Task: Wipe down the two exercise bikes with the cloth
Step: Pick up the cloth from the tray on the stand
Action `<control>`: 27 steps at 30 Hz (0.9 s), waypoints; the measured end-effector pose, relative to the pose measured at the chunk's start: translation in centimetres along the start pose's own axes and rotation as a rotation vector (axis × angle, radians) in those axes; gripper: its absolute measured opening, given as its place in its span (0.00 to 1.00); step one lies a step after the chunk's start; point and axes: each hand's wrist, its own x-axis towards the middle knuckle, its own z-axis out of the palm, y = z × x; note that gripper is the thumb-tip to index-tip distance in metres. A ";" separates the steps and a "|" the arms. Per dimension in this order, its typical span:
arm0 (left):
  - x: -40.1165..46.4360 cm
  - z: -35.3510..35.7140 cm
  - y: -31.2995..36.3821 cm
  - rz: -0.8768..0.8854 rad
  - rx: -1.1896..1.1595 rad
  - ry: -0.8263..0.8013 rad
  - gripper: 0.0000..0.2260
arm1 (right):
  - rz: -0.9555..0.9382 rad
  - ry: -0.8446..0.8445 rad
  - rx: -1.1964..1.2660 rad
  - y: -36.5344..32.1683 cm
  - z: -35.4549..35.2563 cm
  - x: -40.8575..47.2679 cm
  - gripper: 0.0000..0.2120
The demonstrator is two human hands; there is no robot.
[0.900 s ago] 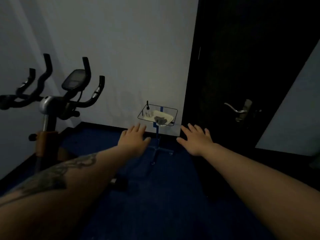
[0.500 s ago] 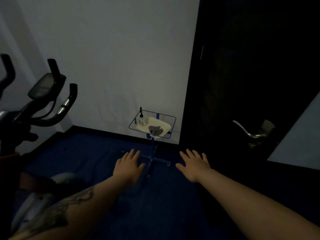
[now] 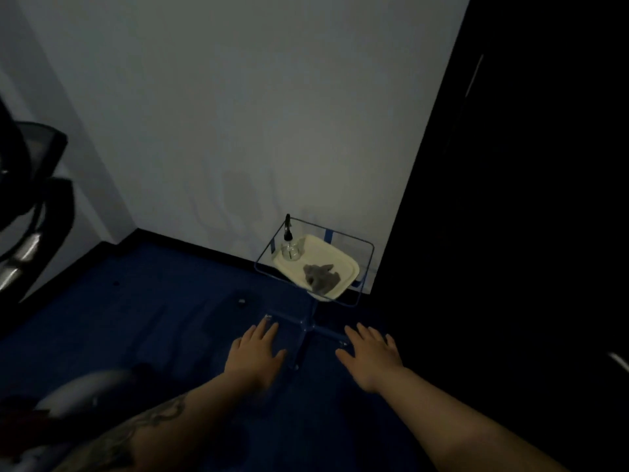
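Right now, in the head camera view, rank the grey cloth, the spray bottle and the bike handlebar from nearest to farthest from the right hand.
From the right hand, open and empty over the floor:
1. Grey cloth, on the near part of the white tray, just ahead of the hand.
2. Spray bottle, at the tray's far left corner.
3. Bike handlebar, far off at the left edge.

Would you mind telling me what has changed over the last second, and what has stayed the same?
The view swung right and down: the exercise bike slid to the left edge and the stand came nearer. Nothing was grasped or released. The left hand and right hand stay open and empty; the cloth still lies on the tray.
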 end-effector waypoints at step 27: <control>21.5 6.3 3.0 -0.772 -0.617 -0.021 0.21 | -0.404 -0.303 -0.117 -0.3 -3.2 43.1 0.25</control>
